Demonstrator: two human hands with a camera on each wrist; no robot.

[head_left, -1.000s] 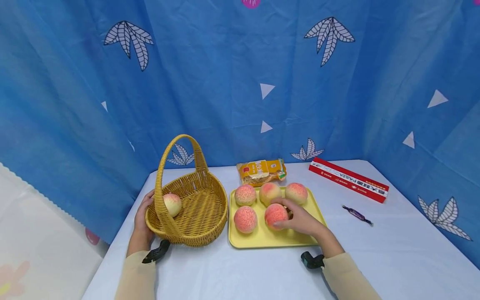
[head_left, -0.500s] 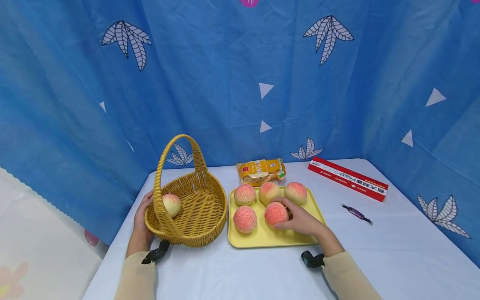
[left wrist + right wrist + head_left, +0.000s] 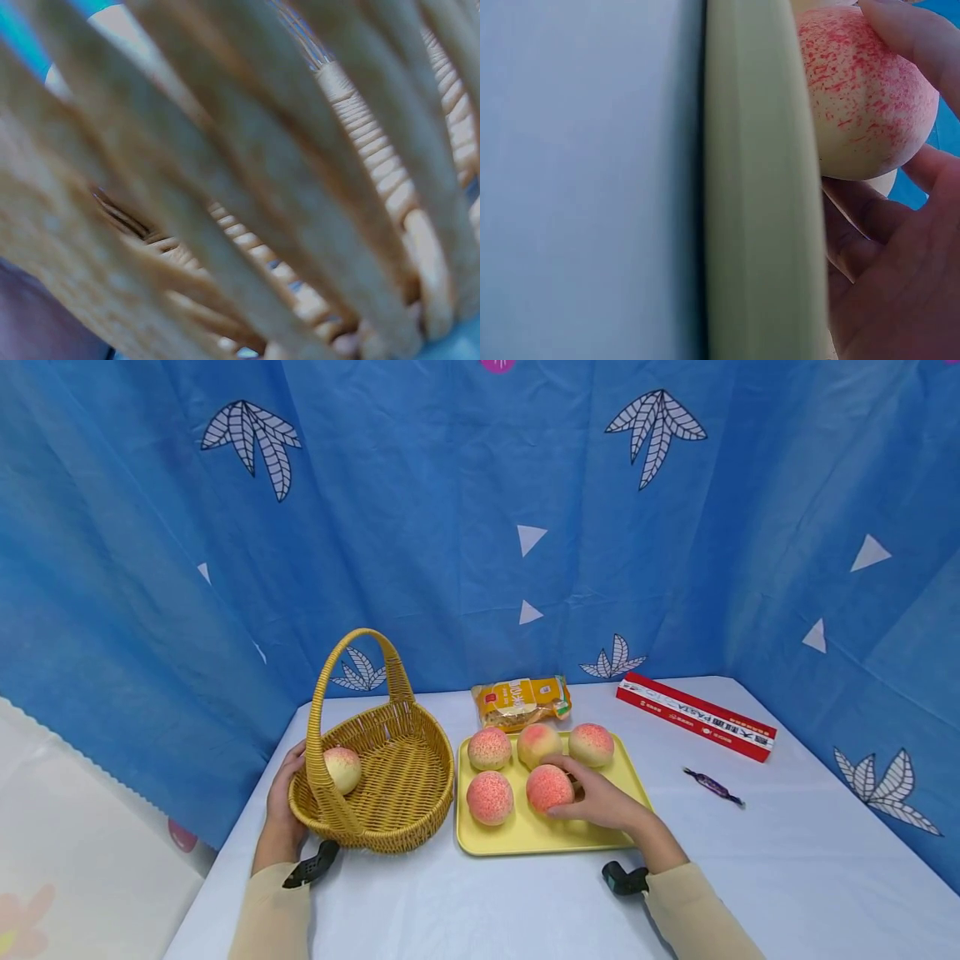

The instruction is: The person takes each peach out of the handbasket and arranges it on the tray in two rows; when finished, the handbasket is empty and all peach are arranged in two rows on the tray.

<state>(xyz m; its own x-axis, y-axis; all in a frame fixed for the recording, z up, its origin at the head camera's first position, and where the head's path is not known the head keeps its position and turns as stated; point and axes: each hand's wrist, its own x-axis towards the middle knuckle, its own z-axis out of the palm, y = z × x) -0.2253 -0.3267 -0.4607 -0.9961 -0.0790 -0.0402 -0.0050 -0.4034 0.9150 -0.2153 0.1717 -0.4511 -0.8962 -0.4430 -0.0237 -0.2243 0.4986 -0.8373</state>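
My left hand (image 3: 282, 787) rests along the outer left side of a yellow wicker basket (image 3: 408, 781) with a tall handle. Slats of that basket (image 3: 277, 180) fill the left wrist view at close range. One peach (image 3: 342, 770) lies inside it, at the left. Over the yellow tray (image 3: 517, 842), my right hand (image 3: 600, 799) holds a pink peach (image 3: 549, 789) between thumb and fingers. In the right wrist view this peach (image 3: 866, 97) shows red speckles on cream, just past the tray's rim (image 3: 761, 180). Several other peaches sit on the tray, including a speckled one (image 3: 491, 797) at front left.
Behind the tray lies an orange food packet (image 3: 521, 702). A long red pasta box (image 3: 696, 718) lies at the back right, and a small purple wrapped candy (image 3: 712, 785) is right of the tray. Blue curtains (image 3: 465, 527) surround the white table.
The peach in my right hand has shifted very slightly to the left. My left hand and the basket hold their place.
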